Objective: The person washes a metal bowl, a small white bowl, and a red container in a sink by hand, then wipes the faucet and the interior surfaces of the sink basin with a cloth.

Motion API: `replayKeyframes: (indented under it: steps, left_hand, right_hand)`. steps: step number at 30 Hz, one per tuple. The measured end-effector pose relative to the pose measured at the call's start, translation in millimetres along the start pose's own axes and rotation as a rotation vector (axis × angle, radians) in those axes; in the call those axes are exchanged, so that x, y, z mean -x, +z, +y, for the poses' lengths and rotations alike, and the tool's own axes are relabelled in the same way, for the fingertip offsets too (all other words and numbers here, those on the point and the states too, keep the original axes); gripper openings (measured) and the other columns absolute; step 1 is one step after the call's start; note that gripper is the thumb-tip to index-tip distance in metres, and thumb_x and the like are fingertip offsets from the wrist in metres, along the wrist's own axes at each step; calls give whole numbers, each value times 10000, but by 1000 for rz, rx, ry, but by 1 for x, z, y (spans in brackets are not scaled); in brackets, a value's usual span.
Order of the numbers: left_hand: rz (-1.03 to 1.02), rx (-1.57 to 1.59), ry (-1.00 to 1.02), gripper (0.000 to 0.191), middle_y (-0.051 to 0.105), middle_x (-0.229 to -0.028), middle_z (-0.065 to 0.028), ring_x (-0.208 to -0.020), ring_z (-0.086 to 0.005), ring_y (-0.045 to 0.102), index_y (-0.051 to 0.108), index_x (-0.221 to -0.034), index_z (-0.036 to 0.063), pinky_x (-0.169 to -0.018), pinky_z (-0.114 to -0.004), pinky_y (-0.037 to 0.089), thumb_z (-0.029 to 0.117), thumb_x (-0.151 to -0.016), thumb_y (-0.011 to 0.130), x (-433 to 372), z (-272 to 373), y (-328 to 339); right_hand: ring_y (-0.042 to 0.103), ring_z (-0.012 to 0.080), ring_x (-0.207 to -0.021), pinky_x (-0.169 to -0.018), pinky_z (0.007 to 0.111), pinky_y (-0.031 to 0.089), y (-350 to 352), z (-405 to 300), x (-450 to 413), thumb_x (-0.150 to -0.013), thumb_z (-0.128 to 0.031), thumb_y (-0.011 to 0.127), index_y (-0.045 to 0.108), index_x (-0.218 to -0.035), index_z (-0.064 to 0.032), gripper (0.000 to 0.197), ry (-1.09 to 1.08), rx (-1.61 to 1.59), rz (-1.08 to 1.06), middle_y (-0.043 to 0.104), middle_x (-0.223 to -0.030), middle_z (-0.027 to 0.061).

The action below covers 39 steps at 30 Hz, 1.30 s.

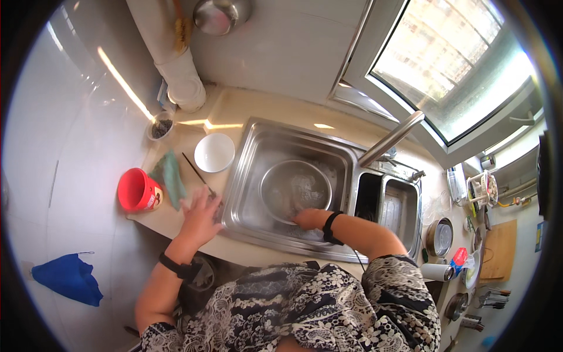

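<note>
My right hand (308, 218) reaches over the near rim of a round metal basin (275, 202) inside the large stainless-steel sink basin (250, 176). Cloudy water fills the round basin, with a disturbed bright patch, and my right fingertips are blurred or hidden in it. To the left, my left hand (199, 219) hovers, blurred, by the counter's front edge and the sink's left rim, its fingers spread. Just beyond those fingers lies a thin dark stick-like tool (195, 169), its lower end partly hidden. A white bowl (214, 152) stands beyond the tool.
Left on the counter are a green cloth (169, 176), a red tub (134, 190) and a clear cup with dark contents (162, 126). The faucet (391, 138) rises right of the large basin, and an open window sash (448, 75) hangs over the back corner. A pot (439, 237) stands right.
</note>
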State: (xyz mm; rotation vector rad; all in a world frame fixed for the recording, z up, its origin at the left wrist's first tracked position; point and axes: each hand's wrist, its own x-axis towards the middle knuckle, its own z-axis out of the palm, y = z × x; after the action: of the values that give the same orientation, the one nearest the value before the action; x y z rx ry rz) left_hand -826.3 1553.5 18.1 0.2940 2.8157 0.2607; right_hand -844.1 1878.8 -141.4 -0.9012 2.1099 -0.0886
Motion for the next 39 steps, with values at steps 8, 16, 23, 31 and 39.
replayKeyframes:
  steps: [8, 16, 23, 31, 39]
  left_hand:
    - [-94, 139, 623, 752, 311, -1357, -185, -1295, -382, 208, 373, -1304, 121, -990, -515, 260, 211, -648, 731, -53, 65, 64]
    - [-430, 380, 361, 334, 594, -958, -172, -940, -311, 566, 556, -1019, 22, -763, -390, 432, 216, -759, 637, -87, 113, 77]
    - [-220, 708, 227, 231, 508, -632, -67, -584, -177, 457, 564, -845, 0, -579, -297, 382, 230, -846, 545, -99, 86, 88]
    - [-330, 1029, 54, 207, 509, -750, 37, -694, -69, 443, 568, -923, -3, -627, -225, 365, 189, -890, 498, -94, 60, 83]
    - [-165, 1513, -132, 222, 571, -831, -4, -741, -80, 497, 556, -994, 6, -673, -220, 401, 188, -900, 473, -78, 48, 62]
  right_hand:
    - [568, 332, -878, -771, 413, 430, -65, -2, 40, -758, -79, 523, 563, -1049, -44, 295, -127, -274, 8, 609, -958, 171]
    - [570, 302, -853, -733, 397, 426, -98, 8, 54, -715, -161, 624, 588, -991, -73, 291, -88, -246, 151, 614, -892, 141]
    - [581, 217, -809, -726, 329, 437, -123, 54, 53, -753, -265, 637, 592, -935, -59, 278, -16, -723, 395, 626, -858, 94]
    - [576, 237, -803, -727, 321, 443, -93, 119, 17, -767, -163, 615, 555, -920, -32, 210, 188, -617, 839, 618, -878, 88]
    - [564, 286, -995, -780, 385, 480, -11, 119, -25, -811, -173, 487, 594, -1040, -67, 275, 572, -71, 416, 585, -1089, 126]
